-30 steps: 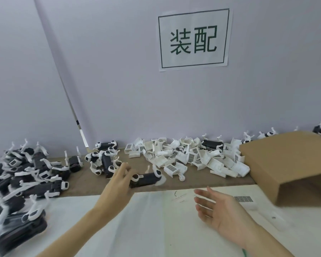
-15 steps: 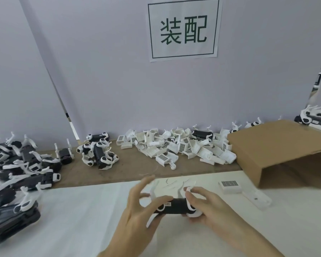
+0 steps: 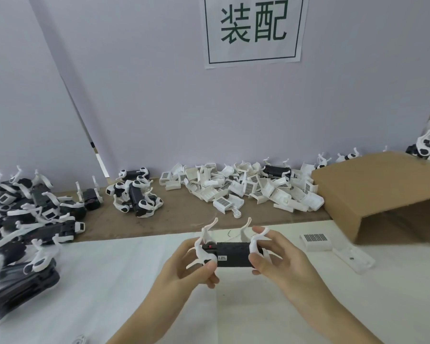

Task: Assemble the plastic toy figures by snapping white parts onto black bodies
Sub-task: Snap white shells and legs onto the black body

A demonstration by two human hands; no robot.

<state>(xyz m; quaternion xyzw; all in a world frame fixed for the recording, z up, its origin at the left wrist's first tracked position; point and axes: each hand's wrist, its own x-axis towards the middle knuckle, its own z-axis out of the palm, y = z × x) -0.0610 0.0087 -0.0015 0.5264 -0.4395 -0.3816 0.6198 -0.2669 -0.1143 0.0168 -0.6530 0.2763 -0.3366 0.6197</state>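
Head view: the left hand [image 3: 184, 266] and right hand [image 3: 281, 259] hold one black toy body [image 3: 233, 254] between them above the white cloth near the worktop's front edge, fingers curled round its two ends. White legs [image 3: 205, 238] stick up from the body. A heap of white parts [image 3: 246, 192] lies along the back edge, finished figures [image 3: 27, 214] crowd the left edge, and a cardboard box [image 3: 380, 192] sits at the right.

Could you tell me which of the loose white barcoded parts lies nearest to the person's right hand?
The white barcoded part lying alone on the white table surface, just right of the right hand and before the cardboard box; the others sit heaped in the pile by the wall.
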